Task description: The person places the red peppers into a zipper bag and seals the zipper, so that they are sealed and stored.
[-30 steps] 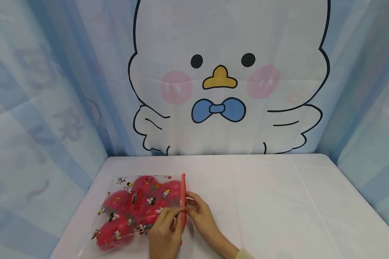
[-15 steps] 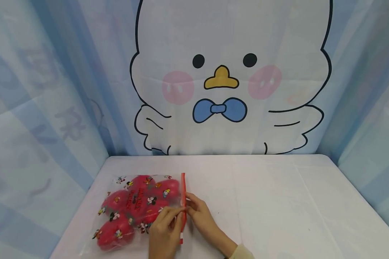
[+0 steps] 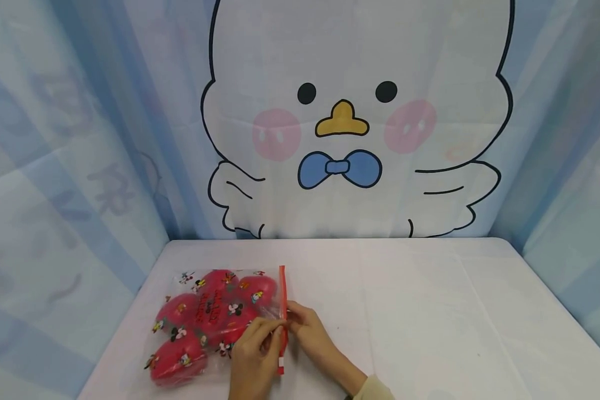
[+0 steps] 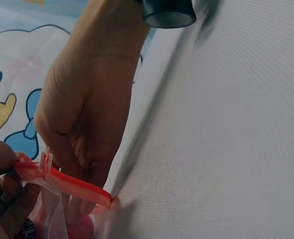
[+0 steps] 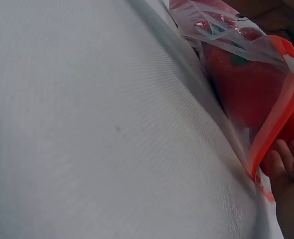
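Observation:
A clear zip bag (image 3: 210,311) with cartoon print and a red zip strip lies on the left part of the table, holding several rounded red things. One red thing (image 5: 236,84) shows a green patch through the plastic in the right wrist view. My left hand (image 3: 255,353) pinches the zip strip (image 3: 282,294) around its middle. From the other side my right hand (image 3: 312,339) holds the same strip, fingers curled at the bag's edge. A small clear slider piece (image 4: 46,162) stands on the strip between the hands. A white piece (image 3: 281,362) shows at its near end.
The white table (image 3: 430,311) extends to the right of the bag. Behind it hangs a curtain (image 3: 355,211) printed with a cartoon bird. Pale blue curtains (image 3: 70,222) close in both sides.
The red things nearest the strip have shifted slightly left, away from it. The white piece at the strip's near end has come into view. Both hands stay almost in place.

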